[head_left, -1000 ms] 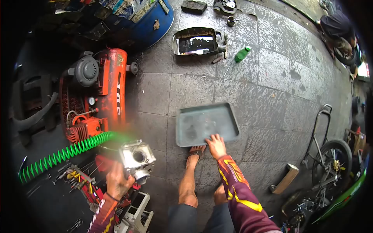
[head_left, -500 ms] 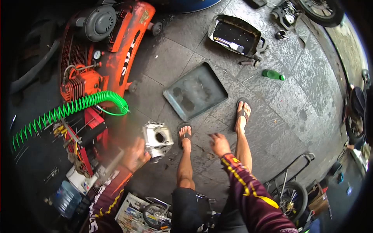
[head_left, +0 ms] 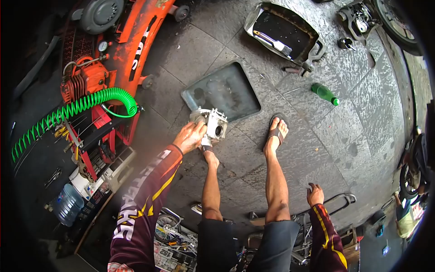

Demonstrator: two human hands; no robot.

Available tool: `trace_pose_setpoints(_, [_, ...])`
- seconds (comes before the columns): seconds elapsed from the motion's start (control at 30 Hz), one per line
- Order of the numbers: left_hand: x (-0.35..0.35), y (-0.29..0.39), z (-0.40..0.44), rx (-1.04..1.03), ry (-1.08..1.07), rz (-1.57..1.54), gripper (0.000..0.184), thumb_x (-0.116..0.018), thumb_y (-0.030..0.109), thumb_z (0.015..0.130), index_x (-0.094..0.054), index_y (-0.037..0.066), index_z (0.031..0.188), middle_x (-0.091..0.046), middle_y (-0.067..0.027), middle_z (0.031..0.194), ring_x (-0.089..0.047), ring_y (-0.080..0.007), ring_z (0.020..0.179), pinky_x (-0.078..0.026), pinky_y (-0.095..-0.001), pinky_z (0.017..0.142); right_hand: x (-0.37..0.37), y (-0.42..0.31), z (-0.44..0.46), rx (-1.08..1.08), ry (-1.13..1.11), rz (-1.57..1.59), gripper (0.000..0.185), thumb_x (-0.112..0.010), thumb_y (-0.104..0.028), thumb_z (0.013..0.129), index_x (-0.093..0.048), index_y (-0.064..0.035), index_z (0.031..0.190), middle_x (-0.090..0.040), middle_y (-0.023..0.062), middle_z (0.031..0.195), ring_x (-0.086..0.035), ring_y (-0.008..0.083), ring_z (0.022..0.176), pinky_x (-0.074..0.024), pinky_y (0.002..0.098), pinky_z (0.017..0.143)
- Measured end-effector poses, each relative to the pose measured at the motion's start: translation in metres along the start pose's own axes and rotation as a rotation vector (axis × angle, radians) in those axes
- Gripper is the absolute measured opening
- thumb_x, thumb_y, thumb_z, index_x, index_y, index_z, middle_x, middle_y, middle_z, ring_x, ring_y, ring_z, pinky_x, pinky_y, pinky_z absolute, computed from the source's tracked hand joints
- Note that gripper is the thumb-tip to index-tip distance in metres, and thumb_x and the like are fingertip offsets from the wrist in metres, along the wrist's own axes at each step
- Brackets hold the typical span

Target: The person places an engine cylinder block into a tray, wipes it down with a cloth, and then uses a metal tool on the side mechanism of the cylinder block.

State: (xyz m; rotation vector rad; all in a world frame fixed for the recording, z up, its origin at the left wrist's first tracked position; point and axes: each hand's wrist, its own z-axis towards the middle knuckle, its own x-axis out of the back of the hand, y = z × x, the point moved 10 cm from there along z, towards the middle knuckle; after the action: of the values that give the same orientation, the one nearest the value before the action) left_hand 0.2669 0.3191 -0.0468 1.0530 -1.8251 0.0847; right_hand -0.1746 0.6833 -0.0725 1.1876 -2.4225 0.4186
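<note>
My left hand [head_left: 191, 136] grips a silver motorcycle cylinder head [head_left: 216, 123], a metal casting with a round port and studs. It is held in the air above my left foot, overlapping the near edge of a shallow grey tray [head_left: 190, 96] on the floor. Part of the casting is hidden behind my fingers. Out to the right, beside my leg, my right hand [head_left: 315, 195] hangs with nothing in it, its fingers apart.
An orange air compressor [head_left: 136, 50] with a coiled green hose [head_left: 81, 103] stands at left. A black pan [head_left: 253, 22] holding a brush [head_left: 272, 41] and a green bottle [head_left: 324, 93] lie beyond the tray. A wheel [head_left: 398, 22] is at upper right, a blue water jug [head_left: 69, 205] lower left.
My left hand has carried the cylinder head forward and right, toward the tray. My right hand has swung out to the right, away from my legs. The camera view has shifted.
</note>
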Motion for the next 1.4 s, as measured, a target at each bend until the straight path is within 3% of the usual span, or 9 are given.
trace_pose_setpoints(0.07, [-0.014,-0.008,0.017,-0.009,-0.030,-0.002,0.028,-0.067,0.004,0.068,-0.051,0.005,0.091,-0.052,-0.0138,0.091,-0.062,-0.0344,0.083,-0.050,-0.0448,0.079,-0.014,0.016,-0.010,-0.098,-0.039,0.038,0.032,-0.064,-0.016,0.087,-0.066,-0.0111,0.119,-0.066,0.0196,0.109,-0.062,0.0389,0.104,-0.0506,0.0450,0.092])
trace_pose_setpoints(0.23, [-0.037,-0.019,0.041,-0.022,-0.087,0.106,0.032,-0.067,0.002,0.065,-0.051,0.005,0.093,-0.052,-0.0138,0.093,-0.062,-0.0348,0.082,-0.049,-0.0445,0.079,-0.061,0.019,-0.038,0.023,-0.005,0.087,0.030,-0.064,-0.013,0.087,-0.067,-0.0083,0.117,-0.069,0.0205,0.102,-0.065,0.0385,0.095,-0.0526,0.0451,0.086])
trace_pose_setpoints(0.33, [-0.050,-0.028,0.050,-0.034,-0.087,0.110,0.034,-0.067,0.002,0.065,-0.050,0.006,0.095,-0.053,-0.0139,0.093,-0.063,-0.0350,0.081,-0.049,-0.0454,0.077,-0.083,0.016,-0.047,-0.067,-0.083,0.244,0.029,-0.063,-0.013,0.089,-0.067,-0.0079,0.117,-0.069,0.0209,0.101,-0.069,0.0362,0.091,-0.0541,0.0441,0.083])
trace_pose_setpoints(0.5, [-0.071,-0.041,0.073,-0.027,-0.176,0.167,0.035,-0.068,0.002,0.067,-0.048,0.005,0.096,-0.054,-0.0145,0.095,-0.065,-0.0354,0.081,-0.050,-0.0470,0.075,-0.076,-0.005,-0.040,-0.073,-0.068,0.301,0.030,-0.064,-0.010,0.087,-0.067,-0.0080,0.117,-0.068,0.0202,0.100,-0.066,0.0383,0.094,-0.0529,0.0437,0.085])
trace_pose_setpoints(0.67, [-0.076,-0.038,0.094,-0.043,-0.221,0.126,0.041,-0.071,0.002,0.065,-0.047,0.005,0.098,-0.056,-0.0152,0.099,-0.067,-0.0352,0.082,-0.052,-0.0471,0.075,-0.066,0.002,-0.041,-0.083,-0.042,0.373,0.029,-0.063,-0.007,0.089,-0.066,-0.0062,0.118,-0.069,0.0192,0.101,-0.070,0.0330,0.085,-0.0545,0.0410,0.079])
trace_pose_setpoints(0.9, [-0.079,-0.041,0.121,0.015,-0.262,0.118,0.038,-0.065,0.006,0.076,-0.052,0.004,0.112,-0.060,-0.0158,0.113,-0.069,-0.0346,0.090,-0.044,-0.0529,0.098,-0.056,0.009,-0.040,-0.092,-0.036,0.366,0.027,-0.062,-0.009,0.090,-0.068,-0.0072,0.116,-0.070,0.0174,0.101,-0.069,0.0309,0.086,-0.0547,0.0399,0.079])
trace_pose_setpoints(1.03, [-0.078,-0.041,0.151,0.036,-0.219,0.149,0.033,-0.064,0.007,0.079,-0.055,0.004,0.111,-0.062,-0.0155,0.114,-0.070,-0.0316,0.090,-0.041,-0.0543,0.102,-0.048,0.008,-0.029,-0.150,-0.060,0.334,0.028,-0.062,-0.009,0.090,-0.067,-0.0087,0.118,-0.070,0.0168,0.104,-0.070,0.0313,0.087,-0.0549,0.0401,0.080])
trace_pose_setpoints(1.13, [-0.081,-0.057,0.156,0.062,-0.209,0.254,0.018,-0.053,0.012,0.090,-0.061,0.007,0.105,-0.065,-0.0129,0.107,-0.070,-0.0289,0.094,-0.040,-0.0538,0.104,-0.041,0.000,-0.026,-0.112,-0.044,0.367,0.028,-0.062,-0.010,0.091,-0.067,-0.0080,0.118,-0.071,0.0176,0.102,-0.071,0.0312,0.087,-0.0549,0.0399,0.080])
trace_pose_setpoints(1.4, [-0.054,-0.101,0.149,0.171,-0.218,0.357,0.022,-0.050,0.014,0.094,-0.062,0.010,0.112,-0.064,-0.0074,0.112,-0.066,-0.0266,0.104,-0.041,-0.0535,0.105,-0.051,-0.005,-0.029,-0.118,-0.028,0.365,0.027,-0.063,-0.012,0.091,-0.068,-0.0090,0.117,-0.071,0.0175,0.101,-0.070,0.0322,0.088,-0.0544,0.0406,0.082])
